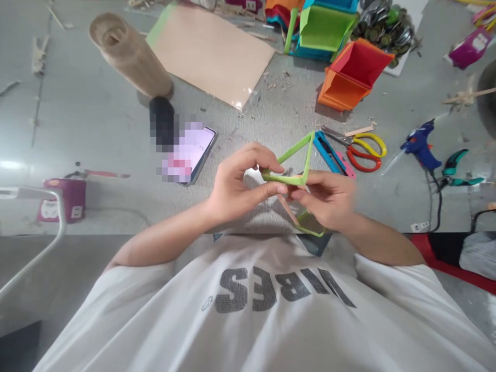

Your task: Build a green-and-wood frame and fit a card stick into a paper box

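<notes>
A light green triangular frame (309, 157) is held above the near edge of the grey table (251, 121). My left hand (242, 181) pinches its left corner between thumb and fingers. At the lower right corner, my right hand (329, 199) has its fingers closed around the frame, partly hidden behind it. A thin wooden stick (288, 209) runs down from between the hands to another green piece (310, 229) near the table edge. Just beyond my right hand lie a blue cutter (327, 151) and scissors with yellow and red handles (364, 165).
A phone (199, 155) and a tan bottle-like object (134, 57) stand left of a beige sheet (217, 57). Orange-red (344, 85) and green-blue folded boxes (325, 28) lie at the back. A blue glue gun (420, 147) and teal-handled pliers (455, 163) are at right.
</notes>
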`<state>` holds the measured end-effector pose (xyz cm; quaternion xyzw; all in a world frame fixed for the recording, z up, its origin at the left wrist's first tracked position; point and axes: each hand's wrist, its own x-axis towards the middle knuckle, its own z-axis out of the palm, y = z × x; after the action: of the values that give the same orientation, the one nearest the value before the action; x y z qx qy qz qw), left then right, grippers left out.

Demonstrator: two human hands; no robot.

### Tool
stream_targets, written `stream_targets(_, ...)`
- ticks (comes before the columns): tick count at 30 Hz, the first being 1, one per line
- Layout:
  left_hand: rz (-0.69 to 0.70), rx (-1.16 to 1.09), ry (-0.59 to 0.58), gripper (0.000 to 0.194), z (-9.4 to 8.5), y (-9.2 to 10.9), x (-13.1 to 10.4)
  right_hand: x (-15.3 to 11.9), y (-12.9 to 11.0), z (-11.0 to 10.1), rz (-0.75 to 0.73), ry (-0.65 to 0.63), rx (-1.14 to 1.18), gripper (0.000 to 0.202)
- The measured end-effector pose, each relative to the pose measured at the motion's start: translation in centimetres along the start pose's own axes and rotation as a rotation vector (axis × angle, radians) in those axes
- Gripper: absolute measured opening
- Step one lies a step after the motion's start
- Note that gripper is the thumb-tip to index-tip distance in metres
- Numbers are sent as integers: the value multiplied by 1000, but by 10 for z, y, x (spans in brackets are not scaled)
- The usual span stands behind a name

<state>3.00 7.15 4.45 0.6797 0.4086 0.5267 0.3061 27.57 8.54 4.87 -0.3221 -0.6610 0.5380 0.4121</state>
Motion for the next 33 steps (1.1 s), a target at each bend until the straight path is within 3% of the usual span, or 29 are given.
stream_targets(9,70,18,-77,40,-3,26,-4,2,-20,-5,-58,-147,-72,10)
stream_targets(11,121,53,-100,33,-4,26,-5,3,-22,-4,-117,-178,-71,5)
stream_targets(14,162,124,-129,31,-5,23,-6,4,-23,-4,-231,-213,-84,17)
stream_targets(19,229,114,-37,18,-2,22,-7,4,-22,-3,-310,-206,-148,17)
stream_targets(24,187,209,-9,31,1,26,-8,3,-28,2,-304,-174,-212,10)
stream_targets(33,151,212,-7,32,-1,22,-12,1,-26,1,-299,-166,-349,31)
